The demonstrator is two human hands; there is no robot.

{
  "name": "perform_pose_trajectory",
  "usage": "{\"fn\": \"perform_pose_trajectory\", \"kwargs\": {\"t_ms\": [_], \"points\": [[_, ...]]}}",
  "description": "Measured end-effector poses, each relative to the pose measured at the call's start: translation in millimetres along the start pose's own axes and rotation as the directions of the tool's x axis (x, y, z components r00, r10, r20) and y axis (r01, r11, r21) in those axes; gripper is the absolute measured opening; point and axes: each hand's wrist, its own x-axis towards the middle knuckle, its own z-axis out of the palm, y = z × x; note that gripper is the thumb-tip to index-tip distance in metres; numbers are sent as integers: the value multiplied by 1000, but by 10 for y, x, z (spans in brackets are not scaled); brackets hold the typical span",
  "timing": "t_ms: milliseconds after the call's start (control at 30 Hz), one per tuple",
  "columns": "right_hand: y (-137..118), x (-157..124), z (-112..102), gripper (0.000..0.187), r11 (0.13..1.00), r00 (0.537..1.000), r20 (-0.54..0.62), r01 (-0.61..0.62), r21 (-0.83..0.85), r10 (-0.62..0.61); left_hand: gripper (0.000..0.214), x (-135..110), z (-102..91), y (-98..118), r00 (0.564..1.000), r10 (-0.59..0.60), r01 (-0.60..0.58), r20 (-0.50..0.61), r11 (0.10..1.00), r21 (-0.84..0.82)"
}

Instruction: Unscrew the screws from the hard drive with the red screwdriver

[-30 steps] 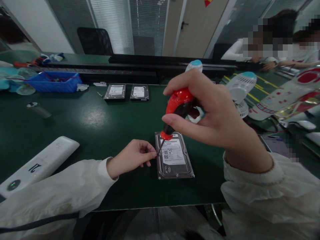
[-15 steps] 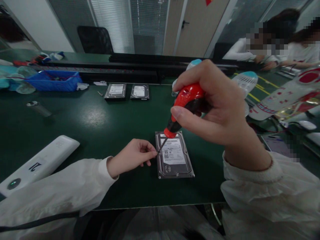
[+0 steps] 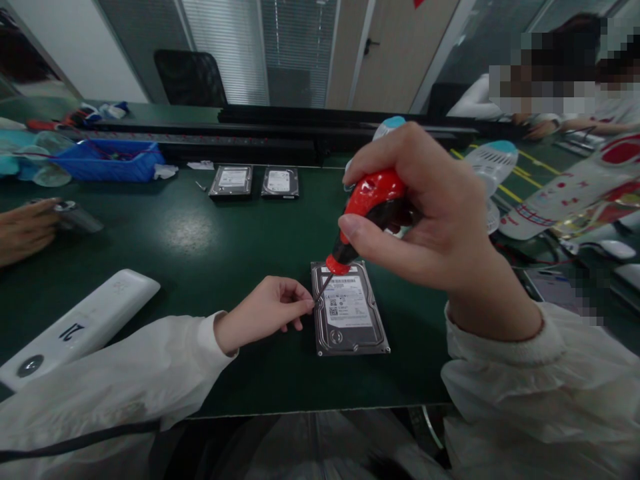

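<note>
My right hand (image 3: 425, 207) is wrapped round the red and black handle of a screwdriver (image 3: 373, 197), held tilted above a hard drive (image 3: 355, 330). The shaft slants down and left to the drive's left edge. There, the fingertips of my left hand (image 3: 275, 307) are pinched together at the screwdriver's tip. Whatever lies between those fingers is too small or hidden to make out. The drive lies flat on the green table (image 3: 240, 240), its white label facing up.
Two more hard drives (image 3: 231, 181) lie farther back, near a blue bin (image 3: 113, 163). A white device marked 21 (image 3: 75, 330) is at left. Another person's hand (image 3: 27, 230) reaches a silver cylinder (image 3: 80, 217). A white bottle-like object (image 3: 545, 200) stands at right.
Another person's hand has come in from the left to the silver cylinder. The screwdriver handle has shifted very slightly left. The green light on the white device no longer shows.
</note>
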Motion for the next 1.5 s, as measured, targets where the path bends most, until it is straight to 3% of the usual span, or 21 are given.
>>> {"fn": "perform_pose_trajectory", "kwargs": {"t_ms": [300, 567, 833, 1500], "points": [[6, 38, -16, 19, 998, 996, 61, 68, -5, -68, 19, -17, 18, 39, 1000, -12, 12, -9, 1000, 4], [47, 40, 9, 17, 996, 996, 6, 87, 26, -87, 28, 2, 13, -7, 1000, 19, -19, -7, 1000, 0], [24, 18, 5, 19, 998, 999, -37, 29, 61, -27, 31, 2, -3, -53, 1000, 20, -20, 1, 1000, -5], [57, 32, 20, 18, 996, 997, -40, 72, 59, -69, 33, 18, 4, -63, 1000, 25, -25, -17, 999, 23]]}}
